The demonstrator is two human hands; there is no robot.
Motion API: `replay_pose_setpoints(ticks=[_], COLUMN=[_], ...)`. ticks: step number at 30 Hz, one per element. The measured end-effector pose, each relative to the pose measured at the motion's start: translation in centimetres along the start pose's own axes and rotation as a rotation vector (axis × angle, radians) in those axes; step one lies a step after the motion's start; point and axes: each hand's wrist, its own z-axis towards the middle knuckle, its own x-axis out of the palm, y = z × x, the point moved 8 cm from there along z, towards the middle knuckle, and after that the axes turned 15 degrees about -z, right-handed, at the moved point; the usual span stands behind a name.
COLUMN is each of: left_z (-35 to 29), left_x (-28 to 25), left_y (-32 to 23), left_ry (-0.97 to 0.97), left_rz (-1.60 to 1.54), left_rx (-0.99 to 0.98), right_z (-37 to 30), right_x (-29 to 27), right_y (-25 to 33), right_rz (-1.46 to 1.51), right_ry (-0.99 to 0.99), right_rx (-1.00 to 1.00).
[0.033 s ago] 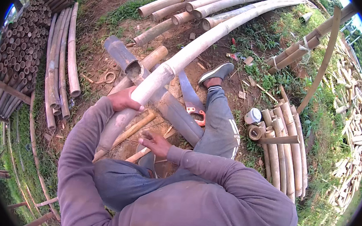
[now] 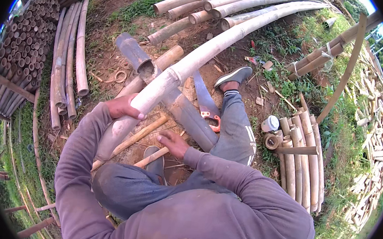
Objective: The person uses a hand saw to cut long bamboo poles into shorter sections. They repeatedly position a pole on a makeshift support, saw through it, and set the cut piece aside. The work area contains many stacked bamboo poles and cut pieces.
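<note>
My left hand (image 2: 127, 107) is wrapped round a long, pale bamboo pole (image 2: 158, 87), thumb on top. From its near end by my left knee, the pole runs up to the far right, passing over a thick grey bamboo piece (image 2: 189, 119). My right hand (image 2: 174, 143) hovers just right of the pole with thumb and fingers partly spread. Nothing shows in its grasp; a thin bamboo stick (image 2: 151, 157) lies just below it. A handsaw (image 2: 204, 96) with an orange handle lies beside my right leg.
Several bamboo poles (image 2: 182, 12) lie at the far side. A stack of bamboo (image 2: 24, 45) stands far left. Cut lengths (image 2: 298, 161) and a white cup (image 2: 270, 123) are at the right. Tied poles (image 2: 315, 57) slant beyond them, and a heap of pieces (image 2: 373, 147) lies far right.
The whole view has shifted slightly. My right hand has moved a little up and to the right. My left hand keeps its hold on the bamboo pole.
</note>
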Motion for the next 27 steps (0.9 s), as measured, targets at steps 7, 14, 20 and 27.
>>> replay_pose_setpoints(ticks=[7, 14, 20, 27], left_z=[-24.9, -33.7, -16.5, -28.7], left_x=[-8.7, -8.3, -2.3, -13.3], left_y=[15.0, 10.3, 1.7, 14.6], left_ry=[-0.275, -0.799, -0.934, -1.077], left_rz=[-0.107, 0.662, 1.232, 1.126], left_rx=[-0.301, -0.137, 0.221, -0.32], right_z=[10.1, 15.2, 10.5, 11.7], right_x=[-22.4, -18.6, 0.4, -8.3], right_y=[1.0, 7.7, 15.1, 5.5], right_rz=[0.939, 1.16, 0.986, 0.83], right_ry=[-0.449, -0.461, -0.227, -0.356], right_rx=[0.079, -0.139, 0.245, 0.08])
